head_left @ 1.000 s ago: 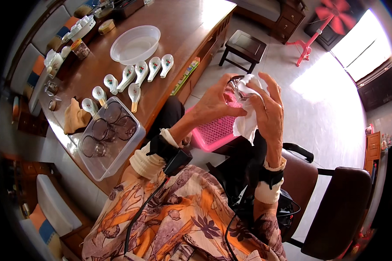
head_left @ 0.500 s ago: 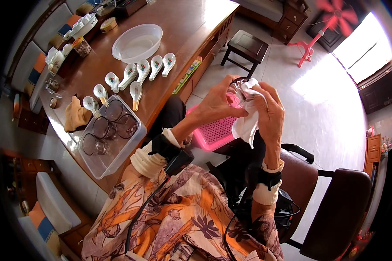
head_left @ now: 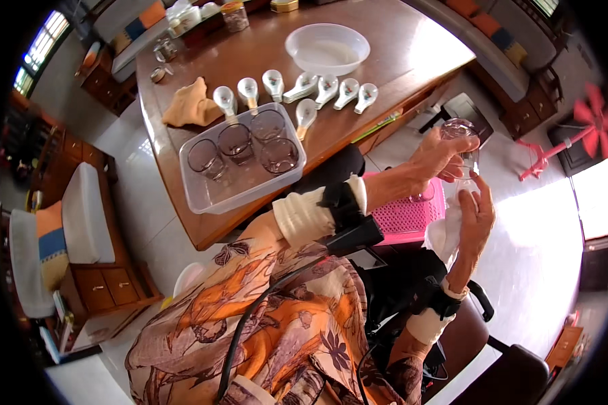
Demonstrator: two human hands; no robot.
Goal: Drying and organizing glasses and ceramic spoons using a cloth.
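Note:
Raised over the floor beyond the table's edge, a clear glass is gripped by my left hand, thumb and fingers wrapped round it. Just below it, my right hand is closed on a white cloth that hangs down, one finger reaching up to the glass. Beneath both hands sits a pink perforated basket, with a glass partly visible inside. To the left, a clear plastic tub on the table holds several tinted glasses.
Several white spoons lie in a row behind the tub on the wooden table. A tan cloth and a translucent oval basin are there too. A dark stool and a pink fan stand to the right.
The view has swung left, so the table sits further right. My right hand has dropped from the glass with the cloth; the left still holds the glass, now more exposed.

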